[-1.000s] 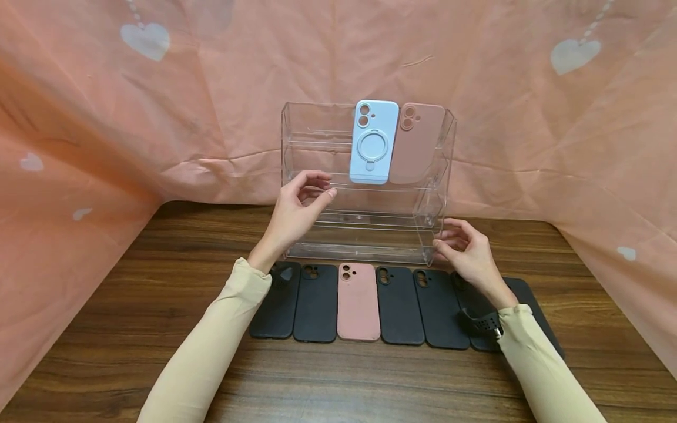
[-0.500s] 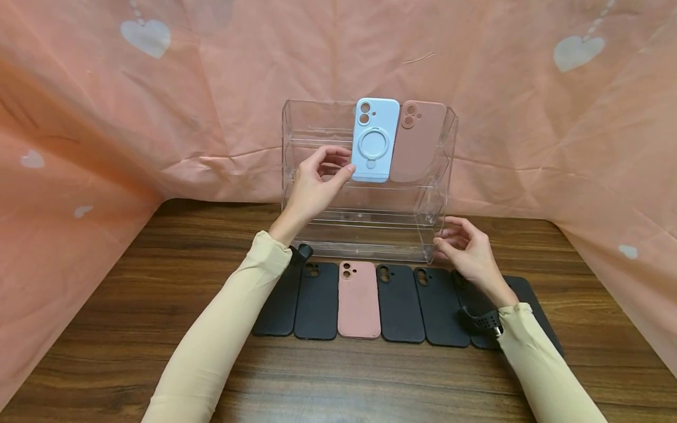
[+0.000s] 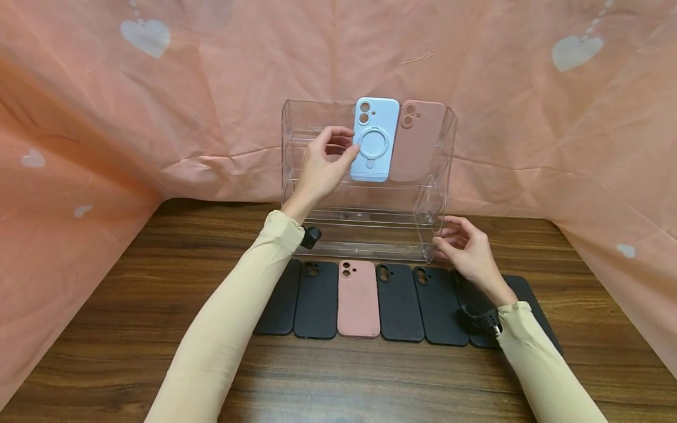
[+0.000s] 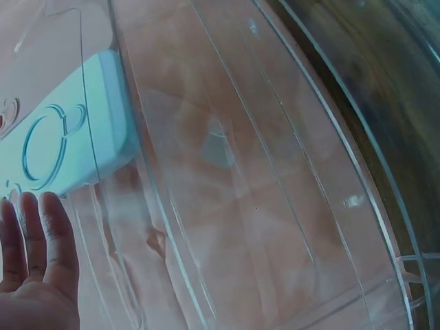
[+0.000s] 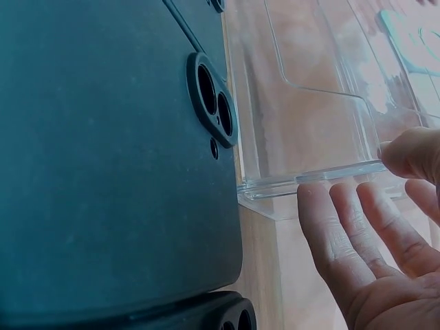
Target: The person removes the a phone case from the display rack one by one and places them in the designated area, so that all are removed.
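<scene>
A light-blue phone case [image 3: 378,167] with a ring stand leans upright on the top tier of a clear acrylic display rack [image 3: 365,252]. My left hand [image 3: 322,167] pinches its left edge, the thumb over the front; in the left wrist view the fingers [image 4: 58,237] reach up to the case's side. Beside it on the same tier leans a pink phone case [image 3: 418,144]. With my right hand [image 3: 469,249] I hold the rack's lower right side panel, the thumb on one side and the fingers [image 5: 392,220] on the other.
In front of the rack, a row of phone cases lies flat on the wooden table [image 3: 328,382]: a pink one [image 3: 358,305] with several black ones such as this black case [image 3: 400,305] around it. A pink curtain [image 3: 222,88] hangs behind and at both sides.
My left hand has moved up and right from before the rack's left part to the light-blue case's edge, then higher along it. My right hand stays on the rack's side.
</scene>
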The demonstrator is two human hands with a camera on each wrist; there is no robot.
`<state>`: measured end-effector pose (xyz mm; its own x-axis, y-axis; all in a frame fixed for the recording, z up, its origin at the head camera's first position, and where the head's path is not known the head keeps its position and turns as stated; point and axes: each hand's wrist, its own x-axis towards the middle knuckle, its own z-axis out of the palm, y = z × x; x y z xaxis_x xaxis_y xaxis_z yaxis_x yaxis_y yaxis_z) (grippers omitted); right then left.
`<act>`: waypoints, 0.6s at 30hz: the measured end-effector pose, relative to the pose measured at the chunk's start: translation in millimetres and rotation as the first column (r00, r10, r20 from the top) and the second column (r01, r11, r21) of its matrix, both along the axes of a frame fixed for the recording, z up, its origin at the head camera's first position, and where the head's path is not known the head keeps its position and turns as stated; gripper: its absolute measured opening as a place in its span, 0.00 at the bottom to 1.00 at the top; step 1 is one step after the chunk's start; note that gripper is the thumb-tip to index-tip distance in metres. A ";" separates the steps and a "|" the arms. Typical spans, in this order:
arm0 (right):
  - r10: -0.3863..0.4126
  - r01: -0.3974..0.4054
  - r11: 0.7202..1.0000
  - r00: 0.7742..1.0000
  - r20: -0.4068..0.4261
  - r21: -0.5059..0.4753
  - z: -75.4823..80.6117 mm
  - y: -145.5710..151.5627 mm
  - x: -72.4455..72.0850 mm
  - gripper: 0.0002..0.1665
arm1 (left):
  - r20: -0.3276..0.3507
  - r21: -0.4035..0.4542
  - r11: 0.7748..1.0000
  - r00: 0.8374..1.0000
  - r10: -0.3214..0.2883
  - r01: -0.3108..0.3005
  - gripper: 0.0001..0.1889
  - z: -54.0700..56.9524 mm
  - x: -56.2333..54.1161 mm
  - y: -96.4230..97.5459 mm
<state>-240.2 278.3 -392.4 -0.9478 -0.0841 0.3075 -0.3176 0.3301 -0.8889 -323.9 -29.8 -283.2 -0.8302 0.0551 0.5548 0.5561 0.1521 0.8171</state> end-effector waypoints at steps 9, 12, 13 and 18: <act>0.005 -0.005 1.000 1.000 0.000 -0.022 0.6 -1.7 0.3 0.29 | 0.021 -0.011 0.999 0.999 0.043 -0.042 0.16 -1.0 -14.7 4.5; 0.004 -0.004 1.000 1.000 0.000 -0.018 0.2 -2.2 -0.1 0.29 | 0.025 -0.012 0.998 0.998 0.058 -0.058 0.16 -3.0 -18.7 4.5; 0.006 -0.006 1.000 1.000 0.000 -0.018 0.1 -2.1 -0.2 0.29 | 0.027 -0.014 0.998 0.998 0.064 -0.064 0.16 -3.7 -19.7 4.4; 0.003 -0.003 1.000 1.000 -0.004 -0.002 -0.1 -0.8 -0.4 0.28 | 0.034 -0.044 0.994 0.994 0.105 -0.104 0.16 -7.3 -23.6 4.3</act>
